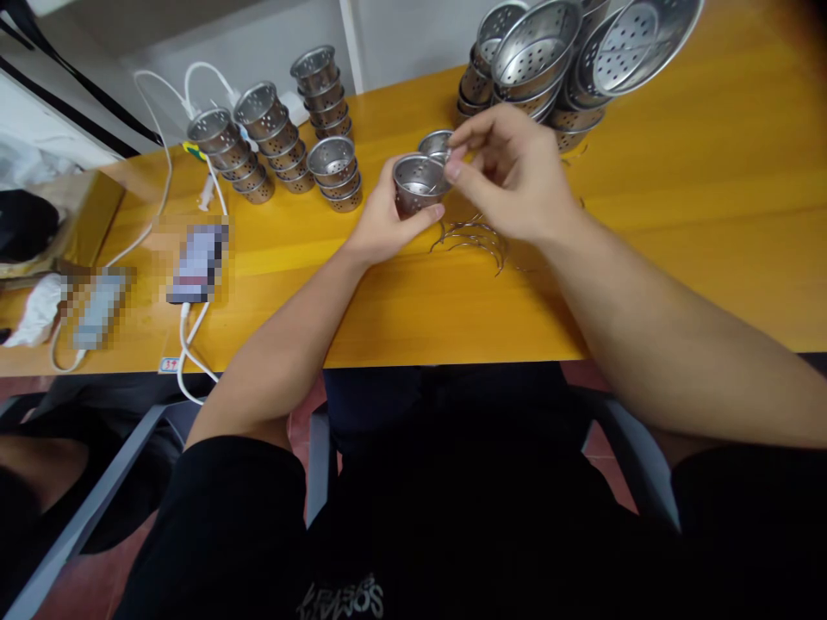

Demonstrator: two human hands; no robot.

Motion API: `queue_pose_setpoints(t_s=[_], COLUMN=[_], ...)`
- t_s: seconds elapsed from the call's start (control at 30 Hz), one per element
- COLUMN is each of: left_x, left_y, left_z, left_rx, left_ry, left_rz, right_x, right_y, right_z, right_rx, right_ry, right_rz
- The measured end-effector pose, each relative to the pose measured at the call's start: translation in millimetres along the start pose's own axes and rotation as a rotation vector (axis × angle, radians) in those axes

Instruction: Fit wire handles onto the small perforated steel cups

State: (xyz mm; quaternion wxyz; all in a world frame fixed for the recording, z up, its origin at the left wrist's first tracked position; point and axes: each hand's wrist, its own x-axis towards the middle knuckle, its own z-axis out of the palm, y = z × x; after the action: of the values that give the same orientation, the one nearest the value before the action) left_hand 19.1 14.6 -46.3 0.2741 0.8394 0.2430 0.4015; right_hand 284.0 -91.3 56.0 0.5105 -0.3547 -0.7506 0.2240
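Note:
My left hand (388, 220) is wrapped round a perforated metal cup (417, 198), its open top facing up. Over the cup's right rim, my right hand (510, 172) pinches with thumb and forefinger; what lies between the fingertips is too small to make out. Another metal cup (435, 143) stands just behind the held one, partly hidden by my right hand. Several thin curved wires (475, 237) lie on the wooden table (452, 319) below my right hand.
Stacks of perforated cups (332, 168) stand at the back left, larger strainers (536, 52) at the back right. A phone (199, 263) with white cables lies to the left, near another device (102, 308). A person's leg (42, 469) shows at lower left.

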Motion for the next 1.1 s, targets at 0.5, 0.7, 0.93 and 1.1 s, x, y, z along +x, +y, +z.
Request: queue_pose_setpoints(t_s=[0.5,0.7,0.93,1.1], left_x=[-1,-2,-1,-1], left_y=[5,2,-6,-5], left_z=[-7.3,-6.7,-1.2,3.0], left_rx=[0.048,0.042,0.066,0.086], left_ry=[0.042,0.024,0.049,0.03], left_rz=[-0.09,-0.024,0.068,0.105], right_x=[-6,-5,-4,-7], right_y=[-8,-11,-6,-8], right_z=[-8,-10,-8,-6], right_rx=[-0.297,-0.303,-0.252,-0.264], right_ry=[-0.143,-0.177,-0.243,-0.296], right_rz=[-0.033,-0.022,-0.039,0.035])
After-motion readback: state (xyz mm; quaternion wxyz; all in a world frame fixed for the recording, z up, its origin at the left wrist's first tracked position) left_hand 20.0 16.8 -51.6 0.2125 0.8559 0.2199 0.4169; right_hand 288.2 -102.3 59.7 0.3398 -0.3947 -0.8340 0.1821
